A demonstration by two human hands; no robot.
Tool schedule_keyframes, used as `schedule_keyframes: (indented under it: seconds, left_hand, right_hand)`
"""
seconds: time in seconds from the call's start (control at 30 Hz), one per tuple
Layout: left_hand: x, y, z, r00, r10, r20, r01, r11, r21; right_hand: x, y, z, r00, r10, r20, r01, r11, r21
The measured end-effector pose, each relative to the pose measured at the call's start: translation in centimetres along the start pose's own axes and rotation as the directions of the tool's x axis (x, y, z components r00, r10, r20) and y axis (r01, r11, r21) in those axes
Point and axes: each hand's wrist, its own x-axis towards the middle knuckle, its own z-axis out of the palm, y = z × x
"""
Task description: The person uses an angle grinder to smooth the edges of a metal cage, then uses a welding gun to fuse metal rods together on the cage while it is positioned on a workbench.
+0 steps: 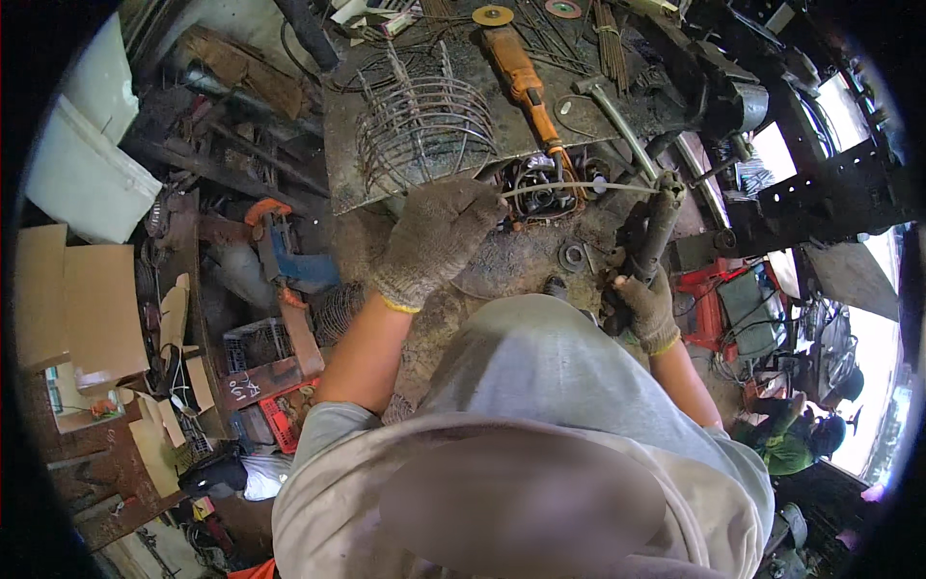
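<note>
My left hand (439, 232), in a grey-brown knit glove with a yellow cuff, is closed on one end of a thin metal rod (579, 184). The rod bows slightly as it runs right to the top of a thick metal pipe (660, 227). Whether its far end sits in the pipe or only against it, I cannot tell. My right hand (647, 307), gloved alike, is closed at the pipe's lower end, near my right knee. Behind the left hand, a rounded cage of bent metal rods (424, 121) rests on the metal worktable (347, 183).
An orange angle grinder (521, 77) and a hammer (622, 125) lie on the worktable. Metal rings (573, 256) are on the ground ahead. A blue clamp-like tool (294, 256) stands left, a red machine (709, 299) right. Another person (805, 439) is at far right.
</note>
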Motion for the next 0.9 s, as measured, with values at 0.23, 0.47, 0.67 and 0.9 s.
schedule_keyframes:
  seconds: [0.23,0.47,0.67,0.9]
  left_hand:
    - [-0.3,0.1,0.2,0.964,-0.248,0.091,0.264,0.908,-0.326]
    - [0.2,-0.5,1.3,0.998,-0.067,0.022,0.07,0.962,-0.262]
    - [0.5,0.3,0.9,0.99,-0.119,0.071,0.13,0.975,-0.179]
    - [2.7,3.3,-3.1,0.803,0.57,-0.172,-0.314,0.651,0.691]
  right_hand:
    - [-0.1,0.9,0.5,1.0,-0.002,0.023,-0.001,0.993,0.117]
    - [-0.4,1.2,1.3,0.996,-0.057,-0.065,0.064,0.992,0.109]
    - [-1.0,1.0,0.1,0.999,0.013,-0.03,-0.01,0.995,0.095]
    - [-1.4,0.5,-1.1,0.994,-0.044,-0.102,0.057,0.989,0.134]
